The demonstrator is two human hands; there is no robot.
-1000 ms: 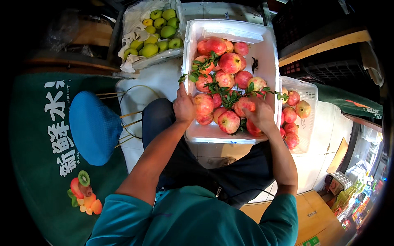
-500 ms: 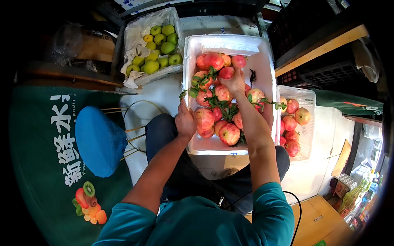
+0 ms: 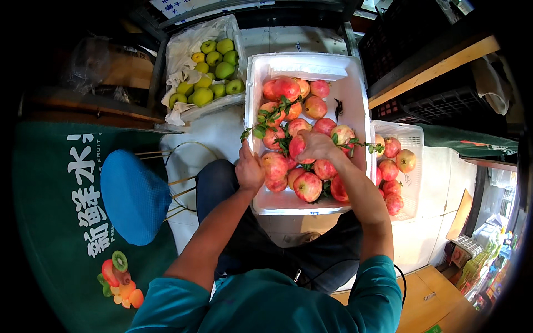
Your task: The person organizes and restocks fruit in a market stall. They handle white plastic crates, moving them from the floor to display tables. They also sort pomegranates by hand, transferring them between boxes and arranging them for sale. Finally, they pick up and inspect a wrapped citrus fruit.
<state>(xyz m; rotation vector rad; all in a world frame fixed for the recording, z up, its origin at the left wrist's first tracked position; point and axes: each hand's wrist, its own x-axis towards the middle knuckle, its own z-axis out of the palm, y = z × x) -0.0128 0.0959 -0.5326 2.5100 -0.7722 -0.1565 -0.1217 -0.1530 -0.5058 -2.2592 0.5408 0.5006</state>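
Foam box [image 3: 351, 94], one, white: pomegranates [image 3: 307, 187] loose inside, massed toward its left and near edges, with bare floor by the right edge and far right corner. Leafy stems [image 3: 272, 114] lie across the fruit at the left edge.

Right hand [image 3: 319, 146]: thumb and fingers curved round one held pomegranate [image 3: 297, 147], left of the box's middle; grip as wide as the fruit.

Left hand [image 3: 251, 169]: at the box's left edge, touching the rim; how firmly it grips, one cannot tell.

Step in hand, by judgement: handling a single fruit among its neighbours. The next move seems to call for a full, soft grasp and a path free of the stems, the box kept steady at its left edge.

Adjacent: green fruit [image 3: 225, 70] in a lined crate, beyond the far left corner; more pomegranates in a pale basket [image 3: 410, 197], beside the right edge.

Obscured: much of the held fruit, behind the right hand; whether it is lifted clear is uncertain. Lower fruit are covered by upper ones. The box's underside and support do not show. Shelving at the upper right is too dark to itemise.
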